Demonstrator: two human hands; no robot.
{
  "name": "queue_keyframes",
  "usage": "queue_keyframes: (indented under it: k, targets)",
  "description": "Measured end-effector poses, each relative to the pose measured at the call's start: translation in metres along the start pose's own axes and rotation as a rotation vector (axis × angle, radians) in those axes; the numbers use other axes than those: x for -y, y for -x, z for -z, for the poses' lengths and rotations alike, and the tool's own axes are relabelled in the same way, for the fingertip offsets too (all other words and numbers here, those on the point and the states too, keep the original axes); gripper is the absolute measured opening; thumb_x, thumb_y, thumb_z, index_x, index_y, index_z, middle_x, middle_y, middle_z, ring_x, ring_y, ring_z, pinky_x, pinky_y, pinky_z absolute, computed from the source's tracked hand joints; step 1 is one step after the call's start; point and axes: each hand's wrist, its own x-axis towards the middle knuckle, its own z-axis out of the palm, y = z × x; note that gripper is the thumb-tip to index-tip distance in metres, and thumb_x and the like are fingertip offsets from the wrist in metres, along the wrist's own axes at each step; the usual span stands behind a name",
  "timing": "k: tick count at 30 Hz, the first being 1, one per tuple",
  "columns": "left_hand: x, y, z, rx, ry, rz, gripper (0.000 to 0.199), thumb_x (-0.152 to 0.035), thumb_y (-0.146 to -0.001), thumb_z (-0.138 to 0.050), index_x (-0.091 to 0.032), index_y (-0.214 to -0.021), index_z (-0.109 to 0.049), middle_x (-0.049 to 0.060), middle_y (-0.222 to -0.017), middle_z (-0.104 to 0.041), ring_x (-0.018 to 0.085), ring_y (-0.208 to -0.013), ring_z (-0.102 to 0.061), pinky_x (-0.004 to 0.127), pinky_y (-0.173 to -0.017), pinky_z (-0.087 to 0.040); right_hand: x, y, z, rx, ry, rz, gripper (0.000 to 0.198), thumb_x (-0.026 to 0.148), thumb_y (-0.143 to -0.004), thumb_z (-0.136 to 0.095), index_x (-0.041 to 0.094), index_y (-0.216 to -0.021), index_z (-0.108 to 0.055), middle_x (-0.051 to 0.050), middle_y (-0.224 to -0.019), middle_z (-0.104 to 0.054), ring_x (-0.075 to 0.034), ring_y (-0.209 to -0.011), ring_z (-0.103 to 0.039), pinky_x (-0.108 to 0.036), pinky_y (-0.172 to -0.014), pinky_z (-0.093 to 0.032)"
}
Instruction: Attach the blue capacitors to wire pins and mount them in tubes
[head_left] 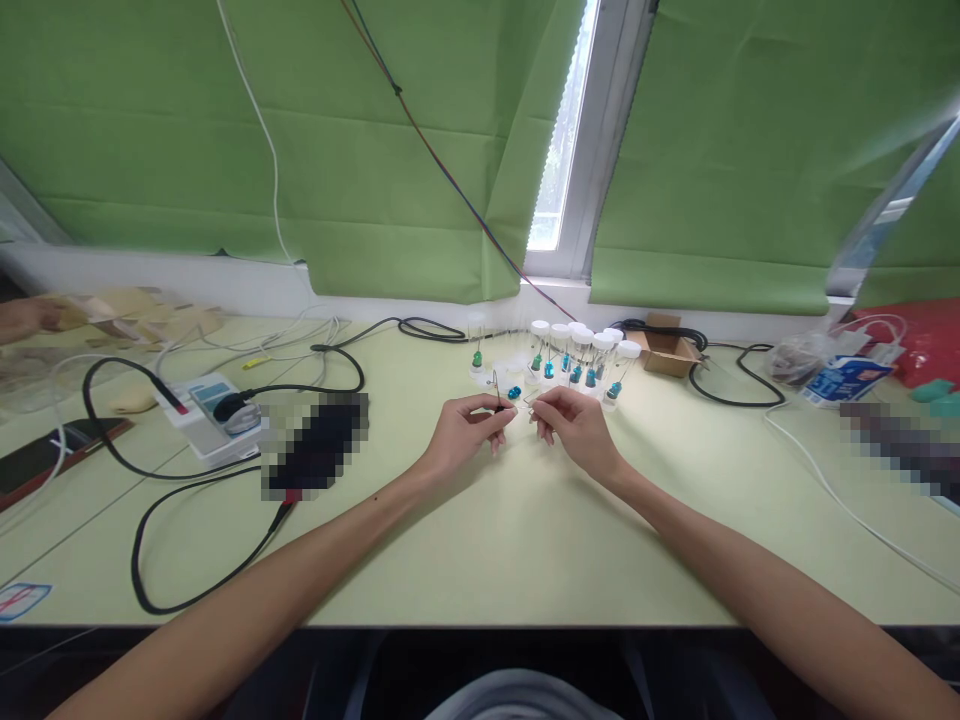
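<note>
Both hands meet over the middle of the pale green table [525,540], forearms coming in from the bottom corners. Left hand [466,428] has fingers curled in, thumb and forefinger pinched on a thin wire piece [498,398] with a dark end, sticking up just above the fingertips; what it is exactly, too small to tell. Right hand [571,422] is also curled, fingertips pinched on something small and thin at its left edge, item itself not readable. The two pinches are just beside each other, nearly touching, slightly above the tabletop. A small blue bead-like part [514,393] sits right between the two hands, just behind the fingertips; can't tell if it rests on the table or hangs on the wire.

Just behind the hands is a cluster of clear vials with white caps [592,345], upright, blue and green bits inside. One uncapped vial [476,345] with a green bit stands apart to the left of the cluster. Small cardboard box [666,350] to the right of the vials, black cable [724,385] looped next to it. Far right: a blue and white packet [847,380] and a clear plastic bag [799,358]. Left side: white device [210,405] with a black plug on it, long black cable [150,480] looping across the table, a dark phone-like slab [45,455] near the left edge. Green blinds [300,150] behind, white window frame [600,140] between them
</note>
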Motion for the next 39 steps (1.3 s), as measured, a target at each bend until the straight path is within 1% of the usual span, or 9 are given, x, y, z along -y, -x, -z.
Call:
queue_keyframes:
  k: [3,8,13,17,20,25,28,32,39]
  targets:
    - [-0.0004,0.0001,-0.0001,-0.006,-0.026,-0.004,0.031,-0.044,-0.071,-0.074,-0.016,-0.084,-0.071,0.001,-0.062,-0.060,0.011,-0.050,-0.049,0.028,-0.053,-0.042,-0.0001,0.0004,-0.0005,-0.003,-0.010,-0.029,0.028,0.043,-0.084,-0.064,0.018,-0.071,-0.061,-0.001,-0.061,-0.061,-0.011,-0.044,-0.051,-0.026,-0.042,-0.040]
    - [-0.0017,0.0008,-0.0004,-0.007,-0.040,-0.009,0.032,-0.044,-0.071,-0.073,-0.016,-0.084,-0.071,0.001,-0.061,-0.060,0.010,-0.049,-0.049,0.028,-0.053,-0.042,0.0024,0.0017,-0.0010,0.038,-0.055,-0.097,0.030,0.045,-0.083,-0.064,0.018,-0.071,-0.060,0.000,-0.057,-0.059,-0.009,-0.038,-0.048,-0.023,-0.035,-0.034]
    - [-0.0011,0.0008,0.0000,-0.012,-0.045,-0.019,0.029,-0.044,-0.072,-0.072,-0.016,-0.079,-0.070,0.001,-0.062,-0.060,0.010,-0.048,-0.049,0.027,-0.053,-0.042,0.0032,0.0017,-0.0010,0.074,-0.223,-0.226,0.032,0.046,-0.080,-0.068,0.016,-0.070,-0.060,0.001,-0.058,-0.058,-0.007,-0.038,-0.045,-0.021,-0.033,-0.030]
    - [0.0016,-0.0005,0.0006,-0.013,-0.025,-0.005,0.029,-0.043,-0.073,-0.072,-0.015,-0.079,-0.070,0.001,-0.064,-0.060,0.010,-0.051,-0.050,0.027,-0.052,-0.043,0.0004,0.0011,-0.0020,0.079,-0.327,-0.303,0.033,0.048,-0.075,-0.072,0.016,-0.076,-0.062,0.001,-0.059,-0.059,-0.006,-0.039,-0.045,-0.019,-0.032,-0.028]
    - [0.0032,-0.0015,0.0007,-0.008,0.007,-0.007,0.030,-0.044,-0.073,-0.071,-0.015,-0.079,-0.069,0.002,-0.067,-0.059,0.011,-0.053,-0.050,0.026,-0.051,-0.043,-0.0003,0.0014,-0.0026,0.078,-0.330,-0.280,0.032,0.047,-0.075,-0.072,0.017,-0.084,-0.063,0.000,-0.061,-0.062,-0.008,-0.042,-0.047,-0.020,-0.035,-0.032]
    - [0.0042,-0.0024,0.0011,-0.004,0.057,0.029,0.031,-0.045,-0.072,-0.072,-0.015,-0.079,-0.071,0.002,-0.066,-0.060,0.011,-0.054,-0.051,0.027,-0.052,-0.042,0.0022,0.0009,-0.0018,0.088,-0.254,-0.159,0.032,0.041,-0.078,-0.070,0.019,-0.100,-0.066,-0.002,-0.071,-0.066,-0.011,-0.052,-0.053,-0.026,-0.047,-0.043]
    - [0.0046,-0.0029,0.0016,-0.010,0.090,0.054,0.032,-0.045,-0.071,-0.073,-0.015,-0.081,-0.071,0.002,-0.065,-0.060,0.011,-0.054,-0.051,0.027,-0.053,-0.041,0.0039,-0.0002,-0.0011,0.092,-0.224,-0.111,0.030,0.040,-0.077,-0.072,0.020,-0.098,-0.069,-0.004,-0.076,-0.067,-0.013,-0.058,-0.055,-0.029,-0.053,-0.045]
    - [0.0044,-0.0031,0.0022,0.005,0.136,0.083,0.032,-0.045,-0.070,-0.075,-0.015,-0.082,-0.071,0.001,-0.064,-0.060,0.011,-0.055,-0.051,0.026,-0.052,-0.040,0.0043,-0.0009,-0.0012,0.101,-0.219,-0.090,0.025,0.039,-0.076,-0.072,0.020,-0.093,-0.072,-0.004,-0.079,-0.069,-0.013,-0.060,-0.056,-0.030,-0.056,-0.046]
    - [0.0039,-0.0018,0.0007,0.012,0.076,0.063,0.032,-0.045,-0.071,-0.074,-0.016,-0.082,-0.071,0.002,-0.069,-0.062,0.010,-0.051,-0.049,0.027,-0.052,-0.039,0.0004,0.0009,-0.0016,0.079,-0.235,-0.065,0.020,0.036,-0.079,-0.070,0.020,-0.090,-0.071,-0.005,-0.079,-0.069,-0.013,-0.061,-0.057,-0.031,-0.057,-0.045]
